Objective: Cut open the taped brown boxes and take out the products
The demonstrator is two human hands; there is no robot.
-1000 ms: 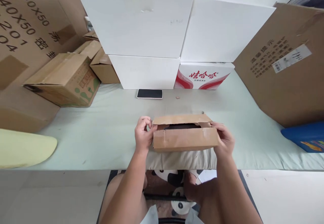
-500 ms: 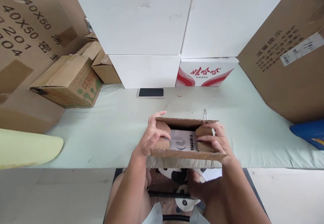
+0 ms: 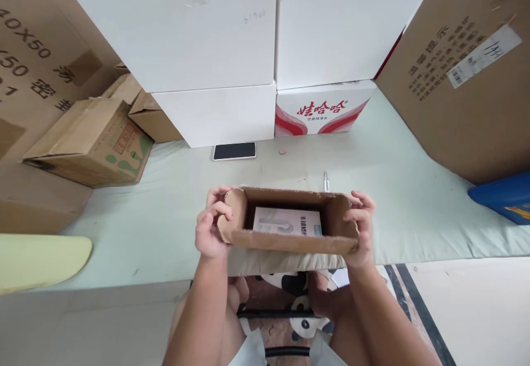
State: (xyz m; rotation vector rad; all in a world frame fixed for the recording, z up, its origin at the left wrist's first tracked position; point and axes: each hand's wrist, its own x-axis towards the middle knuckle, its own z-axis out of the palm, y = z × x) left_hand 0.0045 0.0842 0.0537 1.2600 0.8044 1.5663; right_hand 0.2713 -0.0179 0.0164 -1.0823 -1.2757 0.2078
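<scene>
A narrow brown cardboard box (image 3: 290, 243) stands with its top open at the front edge of the table. Inside it lies a white printed package (image 3: 285, 221) with dark lettering and a grey picture. My left hand (image 3: 213, 225) grips the box's left end, its fingers curled over the side flap, which is bent outward. At the opposite end my right hand (image 3: 361, 225) holds the other side flap the same way, fingers behind it. Just beyond the box's far edge lies a slim silver utility knife (image 3: 326, 181), its near end hidden by the box.
A phone (image 3: 234, 151) lies in front of stacked white boxes (image 3: 223, 115) and a red-and-white carton (image 3: 323, 111). Brown cartons (image 3: 93, 142) stand left; a large carton (image 3: 447, 79) and a blue object (image 3: 503, 197) are right. A pale yellow-green rounded object (image 3: 41, 261) sits at the left edge.
Both hands have moved apart, spreading the box's end flaps from folded inward to outward. More of the interior and the white package shows. The camera view has shifted a little.
</scene>
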